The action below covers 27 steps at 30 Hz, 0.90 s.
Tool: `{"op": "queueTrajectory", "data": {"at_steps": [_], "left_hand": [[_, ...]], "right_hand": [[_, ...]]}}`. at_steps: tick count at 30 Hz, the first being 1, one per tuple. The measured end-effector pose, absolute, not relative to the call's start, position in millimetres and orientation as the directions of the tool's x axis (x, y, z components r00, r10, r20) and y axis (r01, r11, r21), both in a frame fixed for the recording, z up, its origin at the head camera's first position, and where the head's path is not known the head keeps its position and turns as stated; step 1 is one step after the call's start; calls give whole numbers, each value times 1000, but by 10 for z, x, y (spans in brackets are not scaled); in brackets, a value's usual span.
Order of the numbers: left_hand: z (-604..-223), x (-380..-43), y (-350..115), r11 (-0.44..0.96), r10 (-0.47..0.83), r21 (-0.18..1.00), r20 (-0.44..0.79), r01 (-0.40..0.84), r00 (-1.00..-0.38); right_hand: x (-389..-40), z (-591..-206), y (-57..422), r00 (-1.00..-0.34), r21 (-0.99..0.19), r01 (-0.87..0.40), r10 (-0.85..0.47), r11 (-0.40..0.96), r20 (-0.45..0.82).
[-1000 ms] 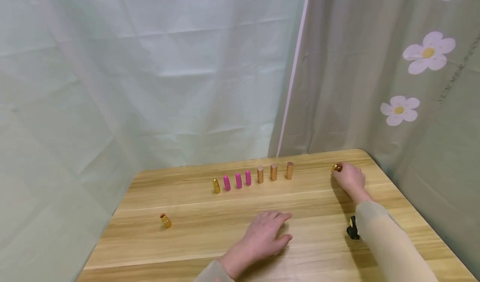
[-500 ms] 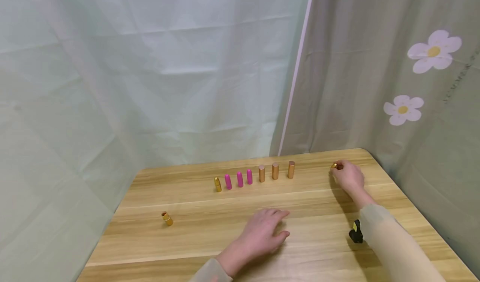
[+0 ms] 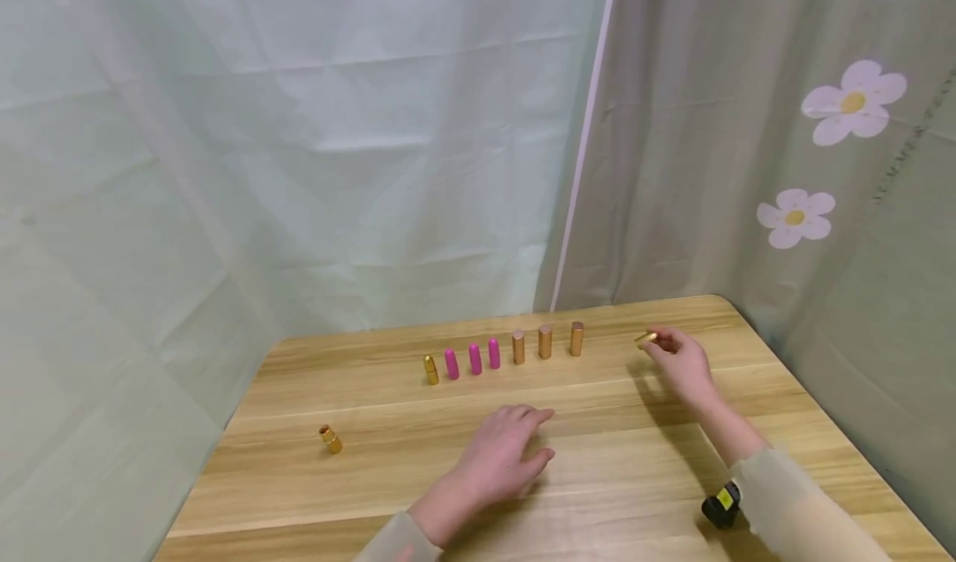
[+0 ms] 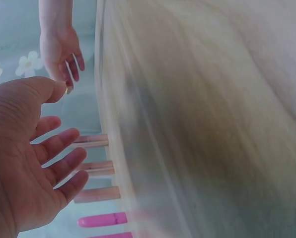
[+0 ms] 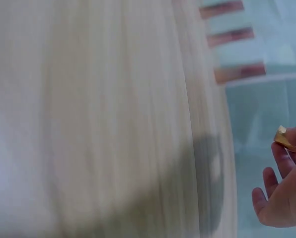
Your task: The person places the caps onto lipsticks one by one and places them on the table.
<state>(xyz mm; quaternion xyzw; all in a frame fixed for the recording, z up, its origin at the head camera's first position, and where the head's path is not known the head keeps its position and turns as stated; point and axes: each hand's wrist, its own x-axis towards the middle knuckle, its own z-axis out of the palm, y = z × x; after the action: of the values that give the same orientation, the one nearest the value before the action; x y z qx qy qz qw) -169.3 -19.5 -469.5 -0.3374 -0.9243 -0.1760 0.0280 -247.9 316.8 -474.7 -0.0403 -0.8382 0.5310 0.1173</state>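
Observation:
My right hand [image 3: 681,364] pinches a small gold lipstick tube [image 3: 646,339] between thumb and fingertips at the right of the table. In the right wrist view, the gold tube tilts out from my fingertips, partly covered by them. My left hand [image 3: 499,454] is over the middle front of the table, thumb and fingers spread, holding nothing. Beyond it stands a row of upright lipsticks: a gold one with a rounded tip [image 3: 431,369], several magenta ones such as the middle one [image 3: 475,359], and several copper ones, the rightmost [image 3: 577,339] nearest my right hand.
A gold tube with an open top [image 3: 330,439] stands alone at the left of the wooden table [image 3: 299,504]. The black wrist camera [image 3: 721,507] sits by my right sleeve. Pale curtains [image 3: 373,172] hang behind the table's far edge.
My right hand has moved left towards the copper lipsticks with the gold tube, which now tilts sideways. My left hand has drawn slightly left and back. The standing row is unchanged.

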Motion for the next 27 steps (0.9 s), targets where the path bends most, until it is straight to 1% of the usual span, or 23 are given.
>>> {"op": "queueTrajectory", "data": {"at_steps": [3,10,19,27], "left_hand": [[-4672,-1699,-245,714,608,305,177,631,-774],[-4617,-1702,-354,717,595,300,206,629,-777],[-4609,-1661,-469,731,555,325,229,600,-800],[-4612,-1600,-627,709,513,411,258,574,-819]], "right_hand": [[-2370,-4724,3077,-978,-927,-65,161,369,133],[-2150,-4705,2868,-987,-942,-79,107,325,120],[-1944,-4676,2562,-995,-979,12,99,205,8],[-1863,-4731,2349,-992,-997,55,113,46,-49]]}}
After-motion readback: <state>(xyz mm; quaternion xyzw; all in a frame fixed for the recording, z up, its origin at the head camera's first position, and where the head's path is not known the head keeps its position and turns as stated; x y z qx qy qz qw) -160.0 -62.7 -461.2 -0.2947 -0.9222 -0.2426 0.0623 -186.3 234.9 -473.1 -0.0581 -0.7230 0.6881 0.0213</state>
